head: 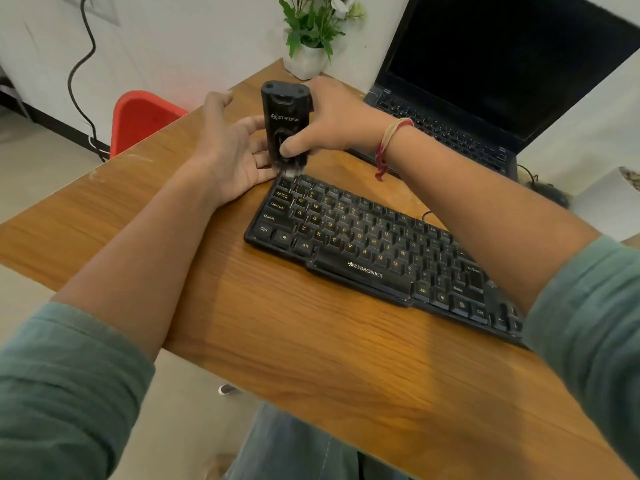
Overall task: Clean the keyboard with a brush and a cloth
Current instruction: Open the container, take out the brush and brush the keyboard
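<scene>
Fingers [294, 147] of right hand [332, 123] clamp brush [284, 123] at keyboard [363, 244] top-left corner; left hand [232, 150] spread flat on worktop [277, 341]; brushing apparently barely begun, cloth unseen.

It looked like a small office or home study corner. A wooden desk [311, 341] stood against a white wall, with an open laptop [485, 81] at the far right, its screen dark, and a black wired keyboard [374, 251] nearer. A potted plant [311, 32] sat at the far corner, a red chair [138, 119] stood far left, and a cable [83, 81] hung down the wall.
</scene>
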Demonstrator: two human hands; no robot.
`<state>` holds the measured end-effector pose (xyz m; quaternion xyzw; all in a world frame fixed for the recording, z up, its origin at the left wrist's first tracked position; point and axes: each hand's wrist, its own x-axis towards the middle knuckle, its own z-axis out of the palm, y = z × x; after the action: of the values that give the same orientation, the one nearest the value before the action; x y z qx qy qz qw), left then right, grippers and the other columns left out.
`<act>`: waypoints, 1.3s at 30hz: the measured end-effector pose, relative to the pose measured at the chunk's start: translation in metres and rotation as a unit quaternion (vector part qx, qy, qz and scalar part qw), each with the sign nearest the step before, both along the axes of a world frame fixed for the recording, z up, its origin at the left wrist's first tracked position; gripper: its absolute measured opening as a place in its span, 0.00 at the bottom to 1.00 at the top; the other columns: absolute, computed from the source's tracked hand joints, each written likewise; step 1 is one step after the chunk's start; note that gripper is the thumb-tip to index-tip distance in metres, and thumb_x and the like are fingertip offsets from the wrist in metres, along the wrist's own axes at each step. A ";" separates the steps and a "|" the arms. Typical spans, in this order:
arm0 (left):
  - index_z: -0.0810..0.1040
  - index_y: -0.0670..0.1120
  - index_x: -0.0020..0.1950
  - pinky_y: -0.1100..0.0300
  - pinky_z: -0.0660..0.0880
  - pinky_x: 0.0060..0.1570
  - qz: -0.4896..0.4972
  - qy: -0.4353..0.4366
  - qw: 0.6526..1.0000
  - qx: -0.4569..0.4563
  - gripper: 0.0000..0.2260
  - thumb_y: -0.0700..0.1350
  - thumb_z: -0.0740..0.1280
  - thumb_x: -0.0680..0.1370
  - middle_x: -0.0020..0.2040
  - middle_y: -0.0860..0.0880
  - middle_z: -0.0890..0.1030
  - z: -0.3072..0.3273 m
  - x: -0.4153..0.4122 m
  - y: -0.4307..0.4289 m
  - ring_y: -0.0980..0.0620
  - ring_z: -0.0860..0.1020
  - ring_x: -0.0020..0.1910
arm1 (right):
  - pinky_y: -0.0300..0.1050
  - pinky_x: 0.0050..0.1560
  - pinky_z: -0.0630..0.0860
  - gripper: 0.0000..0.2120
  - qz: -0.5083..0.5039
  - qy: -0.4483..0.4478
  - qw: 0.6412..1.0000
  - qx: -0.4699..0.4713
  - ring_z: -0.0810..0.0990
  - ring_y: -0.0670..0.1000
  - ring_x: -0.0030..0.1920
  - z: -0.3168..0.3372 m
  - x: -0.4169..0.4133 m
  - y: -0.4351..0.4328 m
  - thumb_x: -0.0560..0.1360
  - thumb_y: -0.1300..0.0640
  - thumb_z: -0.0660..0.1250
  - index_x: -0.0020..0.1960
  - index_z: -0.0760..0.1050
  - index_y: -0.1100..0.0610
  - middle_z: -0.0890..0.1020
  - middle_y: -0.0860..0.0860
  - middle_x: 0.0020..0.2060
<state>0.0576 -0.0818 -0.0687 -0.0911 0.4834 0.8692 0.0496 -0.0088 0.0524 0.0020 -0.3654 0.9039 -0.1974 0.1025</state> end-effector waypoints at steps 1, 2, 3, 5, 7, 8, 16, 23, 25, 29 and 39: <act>0.72 0.43 0.69 0.48 0.78 0.59 -0.001 -0.003 1.000 0.005 0.31 0.63 0.47 0.80 0.62 0.39 0.80 0.000 -0.001 0.000 0.42 0.82 0.58 | 0.40 0.38 0.77 0.15 -0.015 0.014 1.000 0.004 0.78 0.50 0.41 -0.001 -0.004 0.002 0.64 0.56 0.75 0.46 0.73 0.59 0.79 0.51 0.40; 0.73 0.43 0.68 0.48 0.78 0.59 -0.007 -0.011 1.000 0.010 0.31 0.63 0.45 0.80 0.60 0.39 0.82 0.000 0.001 -0.001 0.43 0.82 0.57 | 0.42 0.40 0.78 0.16 -0.026 0.022 0.999 0.003 0.79 0.51 0.42 -0.002 -0.007 0.004 0.64 0.56 0.75 0.47 0.74 0.60 0.80 0.53 0.42; 0.73 0.43 0.67 0.48 0.77 0.59 -0.002 -0.018 1.000 0.001 0.31 0.63 0.44 0.80 0.58 0.40 0.82 0.000 0.001 -0.002 0.44 0.82 0.57 | 0.44 0.43 0.80 0.17 -0.038 0.018 0.999 -0.009 0.80 0.52 0.44 -0.002 -0.009 0.006 0.64 0.56 0.75 0.49 0.75 0.61 0.81 0.54 0.44; 0.74 0.44 0.66 0.50 0.77 0.58 0.002 -0.022 0.999 -0.034 0.29 0.61 0.46 0.81 0.59 0.40 0.82 0.002 0.000 0.000 0.45 0.82 0.57 | 0.48 0.43 0.82 0.20 -0.068 -0.032 0.996 -0.057 0.82 0.52 0.48 -0.002 -0.011 0.011 0.64 0.57 0.76 0.53 0.75 0.61 0.82 0.54 0.48; 0.75 0.44 0.64 0.54 0.78 0.55 0.012 -0.030 0.990 -0.138 0.22 0.57 0.51 0.82 0.61 0.42 0.80 0.008 0.002 0.002 0.47 0.81 0.57 | 0.48 0.42 0.83 0.20 -0.090 -0.091 0.986 -0.104 0.82 0.51 0.49 -0.002 -0.013 0.017 0.65 0.59 0.77 0.53 0.75 0.59 0.82 0.54 0.49; 0.75 0.45 0.62 0.57 0.78 0.52 0.013 -0.035 0.973 -0.229 0.17 0.54 0.55 0.82 0.60 0.44 0.79 0.009 0.005 0.000 0.49 0.80 0.56 | 0.47 0.43 0.83 0.19 -0.096 -0.113 0.982 -0.117 0.83 0.51 0.49 -0.002 -0.013 0.019 0.65 0.60 0.77 0.53 0.75 0.57 0.82 0.54 0.49; 0.79 0.50 0.52 0.62 0.71 0.35 -0.112 0.016 0.832 -0.543 0.04 0.47 0.68 0.79 0.41 0.49 0.78 0.009 0.021 -0.005 0.53 0.75 0.40 | 0.46 0.42 0.82 0.17 -0.109 -0.199 0.963 -0.145 0.84 0.53 0.47 -0.016 -0.013 0.026 0.67 0.62 0.76 0.52 0.75 0.58 0.83 0.57 0.50; 0.79 0.48 0.61 0.74 0.69 0.23 -0.097 -0.009 0.859 -0.503 0.10 0.42 0.64 0.81 0.36 0.50 0.76 0.010 0.018 -0.003 0.61 0.74 0.25 | 0.45 0.44 0.82 0.16 -0.091 -0.215 0.964 -0.126 0.84 0.53 0.49 -0.014 -0.019 0.033 0.68 0.62 0.75 0.53 0.74 0.58 0.83 0.58 0.51; 0.79 0.48 0.61 0.74 0.68 0.22 -0.097 -0.015 0.863 -0.496 0.10 0.41 0.65 0.81 0.35 0.50 0.76 0.011 0.017 -0.005 0.64 0.72 0.20 | 0.45 0.45 0.82 0.15 -0.077 -0.225 0.965 -0.107 0.84 0.53 0.49 -0.012 -0.022 0.048 0.69 0.62 0.75 0.53 0.74 0.57 0.83 0.57 0.50; 0.80 0.48 0.60 0.74 0.70 0.23 -0.087 -0.024 0.876 -0.474 0.09 0.41 0.66 0.80 0.37 0.50 0.77 0.009 0.015 -0.004 0.61 0.75 0.26 | 0.41 0.43 0.82 0.12 -0.080 -0.256 0.959 -0.097 0.84 0.51 0.47 -0.014 -0.027 0.073 0.69 0.64 0.74 0.50 0.75 0.55 0.83 0.53 0.45; 0.82 0.50 0.49 0.73 0.71 0.22 -0.073 -0.073 0.891 -0.443 0.05 0.41 0.68 0.78 0.41 0.50 0.81 0.009 0.009 -0.003 0.58 0.76 0.32 | 0.42 0.40 0.81 0.17 -0.064 -0.235 0.961 -0.133 0.84 0.56 0.49 -0.021 -0.026 0.032 0.69 0.63 0.74 0.55 0.73 0.61 0.82 0.59 0.50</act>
<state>0.0669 -0.0852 -0.0592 -0.1317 0.8185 0.5498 0.1022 -0.0343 0.0840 -0.0191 -0.2604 0.8413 -0.4024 0.2500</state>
